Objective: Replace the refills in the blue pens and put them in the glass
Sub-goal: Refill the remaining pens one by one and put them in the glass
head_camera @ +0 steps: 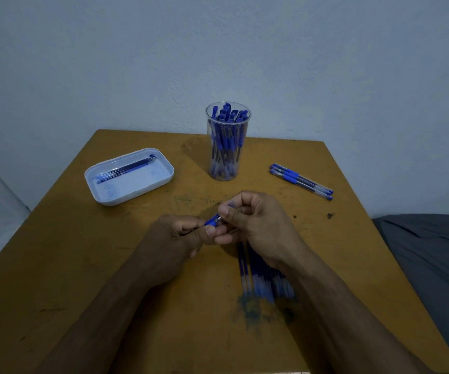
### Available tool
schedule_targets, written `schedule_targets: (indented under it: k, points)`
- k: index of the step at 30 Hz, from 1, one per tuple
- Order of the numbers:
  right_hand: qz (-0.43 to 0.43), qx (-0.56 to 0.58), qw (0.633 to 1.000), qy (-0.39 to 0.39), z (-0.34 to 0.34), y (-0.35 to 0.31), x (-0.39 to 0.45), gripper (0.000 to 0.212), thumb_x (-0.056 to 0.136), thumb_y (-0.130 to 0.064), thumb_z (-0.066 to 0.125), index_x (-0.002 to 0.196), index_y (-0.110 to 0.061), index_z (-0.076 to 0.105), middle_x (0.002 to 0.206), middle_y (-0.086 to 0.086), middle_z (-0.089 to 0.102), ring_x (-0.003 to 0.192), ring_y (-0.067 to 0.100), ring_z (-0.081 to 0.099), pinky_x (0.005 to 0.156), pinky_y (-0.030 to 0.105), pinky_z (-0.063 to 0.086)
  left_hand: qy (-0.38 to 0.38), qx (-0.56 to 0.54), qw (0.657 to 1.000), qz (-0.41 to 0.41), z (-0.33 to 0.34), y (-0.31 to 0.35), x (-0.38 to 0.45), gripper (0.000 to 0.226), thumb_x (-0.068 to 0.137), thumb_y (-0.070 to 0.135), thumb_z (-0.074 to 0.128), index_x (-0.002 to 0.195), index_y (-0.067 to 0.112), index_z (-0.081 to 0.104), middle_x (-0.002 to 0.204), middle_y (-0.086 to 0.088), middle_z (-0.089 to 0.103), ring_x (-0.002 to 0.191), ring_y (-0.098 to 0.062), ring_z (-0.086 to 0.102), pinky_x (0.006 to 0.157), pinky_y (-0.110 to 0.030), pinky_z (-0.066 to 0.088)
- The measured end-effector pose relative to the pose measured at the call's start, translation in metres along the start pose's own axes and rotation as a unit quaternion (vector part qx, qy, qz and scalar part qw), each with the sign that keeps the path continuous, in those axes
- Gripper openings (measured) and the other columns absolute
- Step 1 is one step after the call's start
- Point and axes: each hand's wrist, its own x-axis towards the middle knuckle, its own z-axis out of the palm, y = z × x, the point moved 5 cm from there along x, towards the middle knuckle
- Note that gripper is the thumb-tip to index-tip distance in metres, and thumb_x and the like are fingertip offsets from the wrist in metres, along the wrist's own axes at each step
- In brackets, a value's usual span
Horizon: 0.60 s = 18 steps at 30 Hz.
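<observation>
Scuffed, ink-stained mustard-brown wooden table (110, 265) set against a pale blue-grey plastered wall (110, 63). At frame centre, blue plastic pen (213, 220) pinched between both hands, long axis slanting from lower left to upper right, mostly hidden. Left hand (175, 238) curled around lower end; right hand (253, 220) gripping upper end. Clear glass (227, 141) packed with blue pens upper centre. White plastic tray (129, 176) upper left. Loose blue-capped pens (301, 181) right. Blue refills (261, 276) under right wrist.

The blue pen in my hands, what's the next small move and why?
Probably twist the tip section snug onto the barrel. Both hands, left and right, pinch the blue pen at its grip; once closed, it likely goes into the glass with the other pens.
</observation>
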Motion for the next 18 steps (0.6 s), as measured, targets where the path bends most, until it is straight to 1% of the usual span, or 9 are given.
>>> schedule_targets:
  k: [4, 8, 11, 13, 15, 17, 18]
  points:
    - [0.014, 0.034, 0.999, 0.005, 0.001, 0.002, 0.000, 0.011, 0.095, -0.008, 0.067, 0.098, 0.003, 0.065, 0.090, 0.028, 0.072, 0.076, 0.030, 0.074, 0.066, 0.040, 0.065, 0.004, 0.004, 1.000, -0.012, -0.001, -0.001, 0.002, 0.025, 0.094, 0.036, 0.063, 0.090, 0.019, 0.081, 0.053, -0.001, 0.055, 0.050, -0.006, 0.045, 0.051, -0.018, 0.035]
    - [0.020, 0.047, 0.999, 0.011, 0.001, 0.002, 0.000, 0.012, 0.096, -0.008, 0.065, 0.099, 0.004, 0.063, 0.088, 0.029, 0.072, 0.073, 0.030, 0.074, 0.064, 0.038, 0.064, 0.001, 0.009, 1.000, -0.026, -0.002, -0.001, 0.003, 0.024, 0.095, 0.036, 0.062, 0.096, 0.021, 0.081, 0.052, 0.001, 0.054, 0.049, -0.005, 0.045, 0.050, -0.016, 0.035]
    - [0.019, 0.082, 0.996, 0.020, -0.002, 0.000, 0.001, 0.014, 0.101, -0.012, 0.060, 0.103, 0.001, 0.056, 0.087, 0.029, 0.072, 0.073, 0.033, 0.075, 0.064, 0.040, 0.064, 0.009, -0.006, 0.999, -0.037, -0.004, -0.003, 0.003, 0.021, 0.096, 0.032, 0.062, 0.102, 0.024, 0.080, 0.051, 0.001, 0.052, 0.048, -0.005, 0.043, 0.050, -0.015, 0.035]
    - [0.014, 0.069, 0.997, 0.021, -0.003, -0.002, 0.000, 0.015, 0.101, -0.015, 0.060, 0.104, 0.000, 0.055, 0.086, 0.027, 0.074, 0.076, 0.036, 0.075, 0.066, 0.043, 0.064, 0.007, -0.002, 0.999, -0.040, -0.002, -0.002, 0.003, 0.021, 0.096, 0.034, 0.062, 0.105, 0.027, 0.079, 0.051, 0.002, 0.052, 0.047, -0.004, 0.042, 0.049, -0.015, 0.034]
    - [0.000, 0.056, 0.997, 0.043, -0.007, -0.003, 0.000, 0.016, 0.101, -0.017, 0.060, 0.105, -0.002, 0.057, 0.087, 0.023, 0.075, 0.078, 0.035, 0.075, 0.065, 0.044, 0.064, 0.038, -0.015, 0.998, -0.057, -0.004, -0.003, 0.004, 0.021, 0.096, 0.037, 0.062, 0.103, 0.029, 0.079, 0.052, 0.001, 0.053, 0.045, -0.003, 0.040, 0.047, -0.013, 0.033]
    - [-0.045, 0.011, 0.994, 0.096, -0.014, -0.005, 0.001, 0.012, 0.100, -0.019, 0.063, 0.101, -0.008, 0.063, 0.085, 0.015, 0.073, 0.071, 0.029, 0.070, 0.058, 0.039, 0.061, 0.090, -0.043, 0.991, -0.091, -0.008, -0.006, 0.004, 0.021, 0.097, 0.040, 0.061, 0.102, 0.029, 0.079, 0.055, -0.001, 0.053, 0.042, -0.002, 0.038, 0.043, -0.013, 0.033]
    - [-0.079, -0.050, 0.988, 0.126, -0.019, -0.007, 0.001, 0.009, 0.099, -0.022, 0.065, 0.096, -0.014, 0.067, 0.080, 0.008, 0.071, 0.067, 0.021, 0.065, 0.055, 0.034, 0.056, 0.112, -0.057, 0.987, -0.103, -0.010, -0.008, 0.004, 0.023, 0.097, 0.042, 0.060, 0.102, 0.029, 0.079, 0.056, -0.002, 0.054, 0.042, -0.004, 0.037, 0.043, -0.014, 0.032]
